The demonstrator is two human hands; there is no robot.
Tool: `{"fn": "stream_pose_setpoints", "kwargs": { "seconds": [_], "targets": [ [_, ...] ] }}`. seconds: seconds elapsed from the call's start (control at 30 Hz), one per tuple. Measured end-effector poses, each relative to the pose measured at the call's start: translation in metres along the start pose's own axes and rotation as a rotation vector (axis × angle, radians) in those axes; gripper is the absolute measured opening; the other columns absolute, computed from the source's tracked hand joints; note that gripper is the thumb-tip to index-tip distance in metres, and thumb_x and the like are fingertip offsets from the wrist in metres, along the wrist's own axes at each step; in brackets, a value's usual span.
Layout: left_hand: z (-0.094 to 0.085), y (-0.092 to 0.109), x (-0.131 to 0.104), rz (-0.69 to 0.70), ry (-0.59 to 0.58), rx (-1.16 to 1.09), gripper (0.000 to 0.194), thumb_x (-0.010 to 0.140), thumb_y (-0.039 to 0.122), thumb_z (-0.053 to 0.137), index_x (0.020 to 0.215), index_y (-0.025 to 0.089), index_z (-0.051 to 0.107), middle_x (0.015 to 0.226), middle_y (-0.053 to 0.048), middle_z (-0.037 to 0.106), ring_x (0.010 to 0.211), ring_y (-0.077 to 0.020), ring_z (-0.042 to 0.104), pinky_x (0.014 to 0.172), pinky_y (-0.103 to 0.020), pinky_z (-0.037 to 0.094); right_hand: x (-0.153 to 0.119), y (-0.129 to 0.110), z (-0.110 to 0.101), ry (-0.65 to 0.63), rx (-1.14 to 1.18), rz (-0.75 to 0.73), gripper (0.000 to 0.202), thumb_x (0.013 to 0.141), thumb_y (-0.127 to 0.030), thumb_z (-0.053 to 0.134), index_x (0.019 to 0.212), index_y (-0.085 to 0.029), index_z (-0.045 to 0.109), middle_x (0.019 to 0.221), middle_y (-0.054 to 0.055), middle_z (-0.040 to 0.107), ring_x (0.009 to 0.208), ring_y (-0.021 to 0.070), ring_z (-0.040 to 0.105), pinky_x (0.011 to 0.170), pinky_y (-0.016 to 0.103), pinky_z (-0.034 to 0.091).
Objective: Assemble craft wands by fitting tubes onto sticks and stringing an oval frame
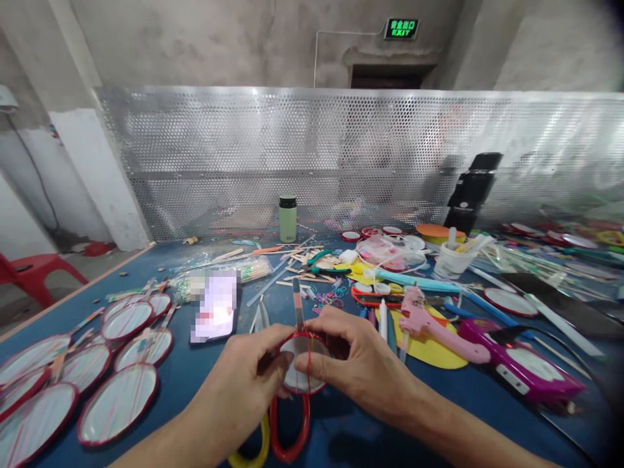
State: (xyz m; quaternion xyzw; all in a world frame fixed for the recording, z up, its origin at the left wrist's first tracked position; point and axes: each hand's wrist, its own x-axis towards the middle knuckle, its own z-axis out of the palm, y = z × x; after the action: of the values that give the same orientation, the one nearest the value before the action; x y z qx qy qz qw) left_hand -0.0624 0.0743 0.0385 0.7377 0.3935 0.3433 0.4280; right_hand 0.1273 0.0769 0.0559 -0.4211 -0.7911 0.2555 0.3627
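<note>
Between my two hands is a small round disc (303, 372) with a red rim, a stick (297, 304) rising from its top edge. My left hand (251, 367) grips the disc's left side with thumb and fingers. On the right side, my right hand (344, 348) holds the disc, its thumb on the face beside a thin red strand (309, 357) running down across it. Beneath the disc, scissors with a red handle loop (289, 448) and a yellow handle loop (260, 448) are partly hidden; their blades point away behind my hands.
Several red-rimmed discs (118, 403) lie at the left, near a phone (217, 305). A pink glue gun (433, 331) and purple device (531, 367) are at the right. Pliers (324, 263), loose sticks, a green bottle (287, 220) and white cup (451, 262) stand or lie farther back.
</note>
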Motion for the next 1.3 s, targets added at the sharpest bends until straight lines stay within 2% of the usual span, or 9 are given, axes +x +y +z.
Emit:
{"fn": "stream_pose_setpoints", "kwargs": {
  "seconds": [0.1, 0.27, 0.37, 0.5, 0.63, 0.77, 0.9, 1.07, 1.3],
  "targets": [
    [0.001, 0.003, -0.001, -0.001, -0.008, 0.027, 0.022, 0.088, 0.019, 0.049, 0.102, 0.022, 0.067, 0.076, 0.000, 0.067, 0.064, -0.0154, 0.067, 0.059, -0.023, 0.054, 0.000, 0.002, 0.002, -0.029, -0.009, -0.002, 0.028, 0.080, -0.047, 0.069, 0.077, -0.019, 0.069, 0.070, -0.003, 0.050, 0.065, 0.0101, 0.046, 0.057, 0.023, 0.030],
    [0.003, 0.005, 0.000, 0.005, -0.011, 0.028, 0.016, 0.087, 0.019, 0.050, 0.086, 0.020, 0.066, 0.074, 0.000, 0.065, 0.064, -0.0152, 0.065, 0.057, -0.022, 0.054, -0.001, 0.004, 0.003, -0.025, -0.055, 0.017, 0.026, 0.079, -0.047, 0.070, 0.085, -0.022, 0.072, 0.077, -0.002, 0.056, 0.071, 0.0123, 0.050, 0.061, 0.024, 0.033],
    [0.004, 0.005, 0.000, -0.008, 0.004, 0.022, 0.012, 0.085, 0.019, 0.052, 0.082, 0.020, 0.063, 0.070, 0.001, 0.063, 0.062, -0.0155, 0.065, 0.056, -0.022, 0.053, -0.001, 0.004, 0.004, -0.031, -0.099, 0.057, 0.027, 0.076, -0.046, 0.072, 0.076, -0.019, 0.069, 0.074, -0.001, 0.055, 0.068, 0.0120, 0.050, 0.059, 0.024, 0.033],
    [0.002, 0.004, 0.000, -0.029, 0.023, -0.077, 0.011, 0.085, 0.021, 0.053, 0.088, 0.020, 0.064, 0.075, 0.001, 0.064, 0.065, -0.0166, 0.066, 0.059, -0.026, 0.056, 0.000, 0.004, 0.005, -0.041, -0.112, 0.082, 0.026, 0.077, -0.040, 0.071, 0.068, -0.017, 0.063, 0.068, -0.003, 0.051, 0.062, 0.0098, 0.046, 0.055, 0.022, 0.030],
    [0.000, 0.005, 0.001, -0.033, 0.064, -0.148, 0.017, 0.086, 0.025, 0.054, 0.098, 0.020, 0.065, 0.079, -0.001, 0.067, 0.066, -0.0173, 0.066, 0.060, -0.028, 0.056, 0.000, 0.005, 0.006, -0.047, -0.002, 0.108, 0.027, 0.080, -0.037, 0.067, 0.067, -0.015, 0.059, 0.061, -0.005, 0.048, 0.057, 0.0085, 0.041, 0.050, 0.021, 0.029],
    [-0.002, 0.010, 0.003, -0.062, 0.150, -0.186, 0.019, 0.084, 0.027, 0.057, 0.099, 0.019, 0.066, 0.073, 0.001, 0.066, 0.060, -0.0155, 0.065, 0.059, -0.026, 0.055, 0.001, 0.007, 0.007, -0.099, 0.222, 0.174, 0.027, 0.078, -0.041, 0.067, 0.080, -0.014, 0.067, 0.069, -0.002, 0.058, 0.064, 0.0110, 0.049, 0.054, 0.021, 0.036],
    [-0.004, 0.013, 0.004, -0.074, 0.210, -0.196, 0.021, 0.084, 0.028, 0.057, 0.100, 0.017, 0.065, 0.074, 0.000, 0.067, 0.059, -0.0157, 0.066, 0.059, -0.027, 0.054, 0.002, 0.008, 0.007, -0.157, 0.363, 0.175, 0.034, 0.078, -0.045, 0.068, 0.088, -0.013, 0.069, 0.079, 0.002, 0.064, 0.070, 0.0137, 0.053, 0.063, 0.024, 0.043],
    [-0.007, 0.014, 0.005, -0.062, 0.235, -0.177, 0.019, 0.083, 0.026, 0.057, 0.096, 0.016, 0.067, 0.074, 0.000, 0.068, 0.058, -0.0159, 0.065, 0.058, -0.027, 0.054, 0.001, 0.008, 0.008, -0.167, 0.356, 0.205, 0.031, 0.078, -0.042, 0.068, 0.087, -0.013, 0.070, 0.078, 0.002, 0.065, 0.069, 0.0136, 0.053, 0.062, 0.023, 0.043],
    [-0.008, 0.012, 0.007, -0.051, 0.198, -0.196, 0.019, 0.085, 0.026, 0.056, 0.098, 0.016, 0.067, 0.073, 0.001, 0.068, 0.055, -0.0144, 0.065, 0.057, -0.026, 0.054, 0.001, 0.004, 0.010, -0.178, 0.363, 0.221, 0.018, 0.080, -0.029, 0.061, 0.084, -0.013, 0.069, 0.072, -0.001, 0.062, 0.064, 0.0113, 0.050, 0.059, 0.021, 0.039]
  ]
}}
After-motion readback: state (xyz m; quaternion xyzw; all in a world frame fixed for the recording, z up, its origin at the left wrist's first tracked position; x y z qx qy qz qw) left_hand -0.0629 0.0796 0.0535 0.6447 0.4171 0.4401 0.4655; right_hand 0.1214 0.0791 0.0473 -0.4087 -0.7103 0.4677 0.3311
